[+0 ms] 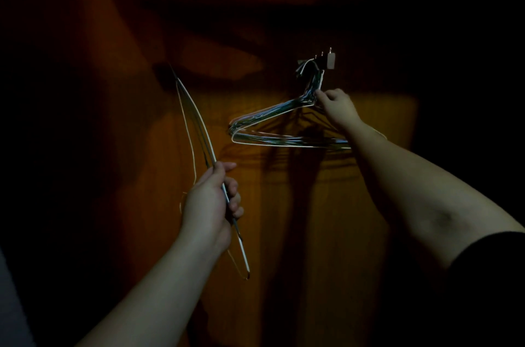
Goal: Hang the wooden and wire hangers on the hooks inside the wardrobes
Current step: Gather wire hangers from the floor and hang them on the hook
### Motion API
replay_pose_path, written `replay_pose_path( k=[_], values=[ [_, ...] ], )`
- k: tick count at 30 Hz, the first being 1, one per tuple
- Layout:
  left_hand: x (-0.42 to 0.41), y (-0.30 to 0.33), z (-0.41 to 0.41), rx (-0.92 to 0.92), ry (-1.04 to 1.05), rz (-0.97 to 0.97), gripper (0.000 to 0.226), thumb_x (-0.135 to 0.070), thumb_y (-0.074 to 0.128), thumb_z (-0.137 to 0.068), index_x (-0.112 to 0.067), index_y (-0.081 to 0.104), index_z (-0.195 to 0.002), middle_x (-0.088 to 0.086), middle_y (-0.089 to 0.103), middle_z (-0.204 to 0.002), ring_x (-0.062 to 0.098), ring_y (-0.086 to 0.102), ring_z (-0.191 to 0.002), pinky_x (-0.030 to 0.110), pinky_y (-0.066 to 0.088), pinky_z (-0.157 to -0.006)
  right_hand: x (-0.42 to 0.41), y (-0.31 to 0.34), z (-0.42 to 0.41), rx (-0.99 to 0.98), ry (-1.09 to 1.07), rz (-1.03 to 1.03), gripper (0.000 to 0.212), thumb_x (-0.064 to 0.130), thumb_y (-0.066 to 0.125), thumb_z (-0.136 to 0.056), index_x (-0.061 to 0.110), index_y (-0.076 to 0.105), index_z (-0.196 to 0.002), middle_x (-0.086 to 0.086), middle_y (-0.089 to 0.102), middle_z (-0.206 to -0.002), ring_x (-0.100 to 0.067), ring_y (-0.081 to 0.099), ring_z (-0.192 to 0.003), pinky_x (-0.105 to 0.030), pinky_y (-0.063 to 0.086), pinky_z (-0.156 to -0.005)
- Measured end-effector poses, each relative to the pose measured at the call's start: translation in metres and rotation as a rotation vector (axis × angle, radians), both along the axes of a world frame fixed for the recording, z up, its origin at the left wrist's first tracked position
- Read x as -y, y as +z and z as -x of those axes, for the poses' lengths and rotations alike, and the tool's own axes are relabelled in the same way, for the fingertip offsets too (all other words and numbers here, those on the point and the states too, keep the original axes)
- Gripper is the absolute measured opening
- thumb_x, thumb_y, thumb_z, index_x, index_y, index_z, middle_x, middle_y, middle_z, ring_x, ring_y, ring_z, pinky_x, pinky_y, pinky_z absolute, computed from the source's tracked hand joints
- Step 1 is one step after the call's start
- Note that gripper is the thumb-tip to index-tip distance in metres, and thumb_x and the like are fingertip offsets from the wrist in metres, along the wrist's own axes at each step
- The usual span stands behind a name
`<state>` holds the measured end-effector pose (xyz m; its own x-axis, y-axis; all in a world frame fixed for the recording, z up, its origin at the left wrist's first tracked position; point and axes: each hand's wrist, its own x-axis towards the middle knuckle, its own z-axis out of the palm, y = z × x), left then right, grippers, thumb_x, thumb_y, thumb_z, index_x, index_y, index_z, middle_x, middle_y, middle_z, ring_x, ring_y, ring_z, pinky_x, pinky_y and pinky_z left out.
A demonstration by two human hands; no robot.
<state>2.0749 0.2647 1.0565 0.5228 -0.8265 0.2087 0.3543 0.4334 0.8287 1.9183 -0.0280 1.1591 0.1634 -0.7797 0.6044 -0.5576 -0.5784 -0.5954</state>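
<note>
Head view, dim wardrobe interior. Left hand (211,201): fist wrapped round handheld wire hangers (196,130), held edge-on. Right hand (336,106): pinching necks of hung wire hangers (284,125) bunched on hook (326,61). Wooden back panel (284,218) behind.

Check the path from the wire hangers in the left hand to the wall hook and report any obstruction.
The hook is already crowded with a bunch of wire hangers, whose necks the right hand pinches just below it. The left hand grips its hangers off to the side. Nothing else visibly intervenes.
</note>
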Motion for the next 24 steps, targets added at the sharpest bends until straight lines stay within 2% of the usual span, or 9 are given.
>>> replay_pose_path(
  k=[3,10,19,24],
  values=[
    [-0.001,-0.001,0.000,0.007,0.001,-0.005,0.025,-0.028,0.040,-0.104,-0.012,0.059,-0.100,-0.003,0.042,-0.055,0.007,0.032,-0.036,0.018,0.026,-0.035,0.002,0.000,0.000,0.007,-0.030,0.007,0.052,0.062,0.040,-0.094,0.021,0.065,-0.111,-0.004,0.052,-0.120,-0.023,0.050,-0.113,-0.052,0.041,-0.101],
    [0.000,0.000,0.005,0.024,-0.005,-0.019,0.027,-0.028,0.040,-0.104,-0.011,0.059,-0.098,-0.003,0.041,-0.053,0.006,0.031,-0.034,0.017,0.026,-0.036,0.004,0.008,-0.006,-0.068,-0.116,-0.026,0.050,0.059,0.044,-0.094,0.018,0.064,-0.113,-0.006,0.050,-0.131,-0.025,0.043,-0.123,-0.045,0.029,-0.102],
    [-0.008,-0.008,-0.002,0.006,-0.022,-0.066,0.027,-0.029,0.039,-0.104,-0.009,0.058,-0.101,-0.004,0.040,-0.053,0.005,0.030,-0.034,0.017,0.024,-0.034,0.010,0.008,-0.011,-0.067,-0.153,-0.054,0.052,0.062,0.043,-0.093,0.019,0.065,-0.111,-0.009,0.057,-0.124,-0.029,0.045,-0.121,-0.045,0.030,-0.096],
    [-0.015,-0.015,-0.007,0.001,-0.038,-0.078,0.028,-0.030,0.039,-0.104,-0.010,0.058,-0.100,-0.005,0.040,-0.051,0.004,0.029,-0.033,0.015,0.023,-0.033,0.002,0.010,-0.014,-0.101,-0.202,-0.040,0.053,0.059,0.044,-0.094,0.017,0.062,-0.119,-0.010,0.050,-0.132,-0.030,0.040,-0.126,-0.046,0.030,-0.100]
  ],
)
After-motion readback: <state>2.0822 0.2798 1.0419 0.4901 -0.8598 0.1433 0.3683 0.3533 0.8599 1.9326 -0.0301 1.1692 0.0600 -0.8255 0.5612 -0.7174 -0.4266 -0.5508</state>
